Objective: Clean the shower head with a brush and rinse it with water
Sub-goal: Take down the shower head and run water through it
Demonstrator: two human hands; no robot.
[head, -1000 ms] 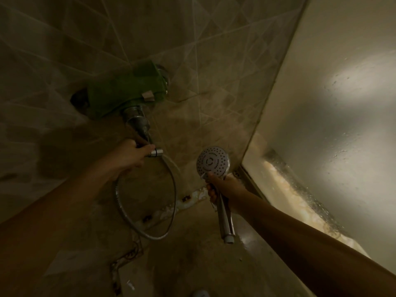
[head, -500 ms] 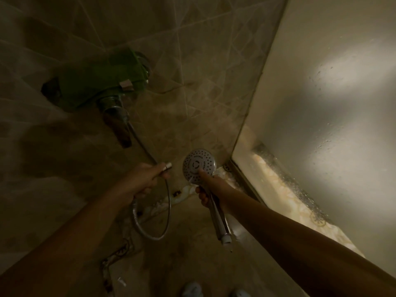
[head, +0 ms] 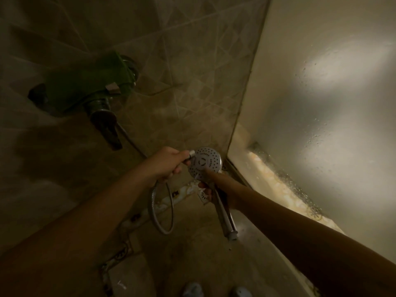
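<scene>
Beside the left hand (head: pixel 166 163), closed on the hose end (head: pixel 191 153), the shower head (head: pixel 204 162) faces up, right hand (head: pixel 211 189) gripping its handle.

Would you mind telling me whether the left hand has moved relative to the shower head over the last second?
Yes. The left hand, holding the hose end, moved right, away from the faucet, up to the shower head.

dim beige tiled shower floor (head: pixel 192 249), patterned mosaic border strip (head: pixel 184 190) along wall base; two pale shoe toes (head: pixel 192 289) at bottom edge.
</scene>
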